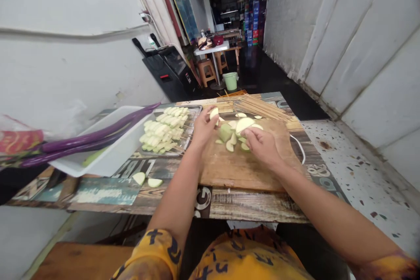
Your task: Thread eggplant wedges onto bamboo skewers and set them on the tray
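A slice (214, 113) is pinched in the left hand (203, 129) above the board (243, 166); the right hand (262, 146) is curled onto the pile (244, 125) there. Pieces could be knocked off by a hasty grab

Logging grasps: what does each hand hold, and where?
Left hand pinches a pale slice by its lower edge; right hand holds a larger slice by its near edge.

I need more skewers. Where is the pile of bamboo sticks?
In the head view, the bamboo sticks lie just beyond the cutting board, right of the metal tray.
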### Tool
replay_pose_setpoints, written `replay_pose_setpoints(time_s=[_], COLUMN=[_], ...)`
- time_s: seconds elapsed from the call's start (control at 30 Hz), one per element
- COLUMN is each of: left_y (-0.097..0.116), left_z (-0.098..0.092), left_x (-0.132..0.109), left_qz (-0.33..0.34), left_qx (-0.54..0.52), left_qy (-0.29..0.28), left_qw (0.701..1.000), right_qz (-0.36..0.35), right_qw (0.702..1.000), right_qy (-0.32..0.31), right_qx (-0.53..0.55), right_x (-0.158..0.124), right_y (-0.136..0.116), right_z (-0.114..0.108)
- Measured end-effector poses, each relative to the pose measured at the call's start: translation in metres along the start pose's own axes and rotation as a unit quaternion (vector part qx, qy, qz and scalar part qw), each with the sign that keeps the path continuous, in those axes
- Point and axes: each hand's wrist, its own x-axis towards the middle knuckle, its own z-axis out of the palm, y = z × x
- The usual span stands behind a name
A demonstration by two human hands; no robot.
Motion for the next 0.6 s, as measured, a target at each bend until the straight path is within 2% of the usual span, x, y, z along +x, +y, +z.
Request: replay_pose_setpoints(time_s=[0.1,0.2,0.27,0.4,0.6], left_y=[-0.003,-0.003,-0.001,0.002,0.0], left_z=[-0.018,-0.026,-0.026,-0.024,-0.026], left_x=[0.005,0.005,0.005,0.007,0.009], left_qz=[-0.104,-0.178,-0.203,-0.206,-0.174], left_qx=[-0.134,-0.281,-0.354,-0.414,-0.42], left_qy=[0.027,0.045,0.05,0.068,0.112], left_qw=[0.985,0.942,0.912,0.884,0.884], right_qz=[-0.028,-0.032,-0.027,-0.005,-0.003], right_qw=[0.996,0.991,0.988,0.985,0.983], right_qy=[-0.067,-0.113,-0.129,-0.154,-0.156], right_qx=[-0.051,-0.07,-0.074,-0.079,-0.1], right_x=[-0.006,-0.012,-0.015,-0.019,-0.019], right_y=[-0.002,-0.001,0.0,0.002,0.001], right_z=[0.006,0.011,0.013,0.015,0.015])
